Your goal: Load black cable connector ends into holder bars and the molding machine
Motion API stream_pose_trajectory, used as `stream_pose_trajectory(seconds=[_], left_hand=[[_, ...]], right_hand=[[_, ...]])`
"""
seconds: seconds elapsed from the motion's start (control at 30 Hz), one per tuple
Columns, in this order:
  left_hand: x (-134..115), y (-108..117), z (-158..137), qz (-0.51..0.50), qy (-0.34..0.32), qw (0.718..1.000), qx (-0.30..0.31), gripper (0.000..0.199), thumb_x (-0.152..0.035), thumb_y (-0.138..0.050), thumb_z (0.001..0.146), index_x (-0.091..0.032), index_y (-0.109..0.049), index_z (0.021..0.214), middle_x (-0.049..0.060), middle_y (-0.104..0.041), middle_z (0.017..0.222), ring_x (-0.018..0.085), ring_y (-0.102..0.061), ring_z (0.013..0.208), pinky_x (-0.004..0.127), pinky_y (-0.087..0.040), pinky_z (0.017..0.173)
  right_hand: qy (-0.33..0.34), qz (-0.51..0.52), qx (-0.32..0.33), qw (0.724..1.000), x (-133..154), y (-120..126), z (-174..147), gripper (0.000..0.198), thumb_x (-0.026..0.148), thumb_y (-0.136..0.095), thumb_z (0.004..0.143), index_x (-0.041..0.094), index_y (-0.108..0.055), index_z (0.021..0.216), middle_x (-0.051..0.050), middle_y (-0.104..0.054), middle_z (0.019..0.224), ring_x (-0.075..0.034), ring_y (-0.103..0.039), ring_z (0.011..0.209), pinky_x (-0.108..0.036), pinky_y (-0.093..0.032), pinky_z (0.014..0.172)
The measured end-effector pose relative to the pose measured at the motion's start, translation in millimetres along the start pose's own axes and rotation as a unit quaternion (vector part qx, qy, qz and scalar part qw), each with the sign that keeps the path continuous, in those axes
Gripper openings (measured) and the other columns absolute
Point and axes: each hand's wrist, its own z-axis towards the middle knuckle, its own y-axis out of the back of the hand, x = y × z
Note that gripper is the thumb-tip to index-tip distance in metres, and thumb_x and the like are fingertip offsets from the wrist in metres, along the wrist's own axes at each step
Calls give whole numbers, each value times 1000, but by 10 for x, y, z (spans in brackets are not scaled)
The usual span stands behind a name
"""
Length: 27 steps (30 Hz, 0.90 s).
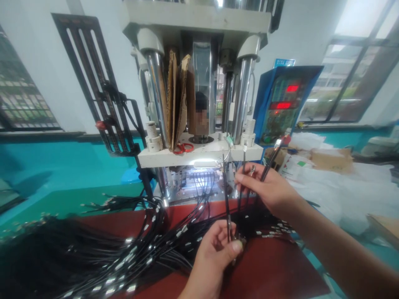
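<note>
My left hand point(215, 251) is closed around thin black cables point(225, 191) with small metal connectors, above the front of the red-brown tabletop point(277, 270). Higher and to the right, my right hand point(271, 187) pinches more black cables point(270, 161), their metal ends pointing up past the fingers. How many strands each hand holds I cannot tell. Behind the hands, a brightly lit metal mould point(196, 178) sits low in a press point(199, 160), with several dark cables running out of it toward me. A large pile of black cables point(124, 249) with shiny connectors covers the table's left side.
Red-handled scissors point(183, 148) and upright cardboard pieces point(177, 99) rest on the press plate. A blue control box point(280, 104) with red displays stands at right, near white plastic bags point(336, 191). A slotted black metal bracket point(99, 83) is at left.
</note>
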Motion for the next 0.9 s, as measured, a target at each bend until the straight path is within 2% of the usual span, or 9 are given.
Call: stream_pose_trajectory(seconds=[0.13, 0.23, 0.3, 0.37, 0.53, 0.67, 0.77, 0.9], left_hand=[[-53, -54, 32, -31, 2, 999, -23, 26, -29, -70, 79, -15, -57, 97, -1, -55, 78, 6, -51, 70, 17, -39, 67], [-29, -56, 55, -14, -17, 999, -26, 21, -29, -67, 82, -16, -54, 92, -2, -55, 76, 6, -49, 66, 17, -37, 61], [-10, -59, 58, 4, -21, 999, -27, 21, -29, -68, 81, -16, -53, 88, -2, -54, 74, 5, -46, 63, 16, -35, 58], [-3, -66, 56, 7, -19, 999, -29, 21, -28, -69, 80, -15, -53, 86, -4, -51, 71, 4, -45, 63, 16, -35, 59], [-26, -55, 60, -10, -11, 999, -35, 21, -28, -69, 80, -16, -53, 87, -5, -49, 70, 4, -43, 62, 16, -35, 60], [-55, -38, 58, 55, -21, 997, -48, 24, -30, -73, 76, -15, -56, 84, -5, -46, 70, 4, -40, 64, 16, -34, 62], [-72, -62, 25, 106, -16, 993, -53, 24, -33, -72, 76, -14, -59, 83, -4, -45, 69, 5, -38, 64, 17, -31, 61], [-65, -70, -7, 108, -6, 991, -72, 27, -37, -71, 77, -14, -59, 86, -4, -46, 70, 5, -37, 64, 17, -30, 60]], right_hand=[[5, 55, -24, 998, -67, -1, -12, 19, 38, -64, 86, 20, -60, 84, 1, -57, 68, -12, -50, 63, -27, -42, 62], [-25, 61, -54, 996, -143, 11, 0, 23, 42, -68, 82, 20, -62, 83, 2, -53, 62, -11, -46, 58, -26, -38, 57], [-68, 77, -32, 994, -169, 29, 6, 26, 44, -71, 79, 20, -64, 87, 2, -53, 63, -11, -45, 57, -26, -37, 55], [-84, 84, 3, 993, -160, 53, -1, 26, 43, -73, 77, 20, -67, 89, 2, -54, 66, -10, -45, 58, -25, -37, 55], [-2, 3, 24, 1000, -88, 97, -26, 17, 36, -72, 80, 20, -68, 84, 1, -59, 74, -9, -48, 65, -23, -39, 59], [-58, 102, 2, 993, -159, 75, 22, 21, 35, -76, 76, 19, -65, 85, 3, -53, 64, -9, -46, 56, -21, -36, 50], [-95, 163, 3, 982, -232, 50, 57, 26, 36, -77, 74, 18, -66, 90, 2, -54, 69, -8, -43, 55, -21, -36, 48], [-101, 142, 26, 984, -258, 58, 37, 26, 39, -75, 76, 17, -68, 88, 2, -52, 66, -8, -40, 53, -21, -36, 48]])
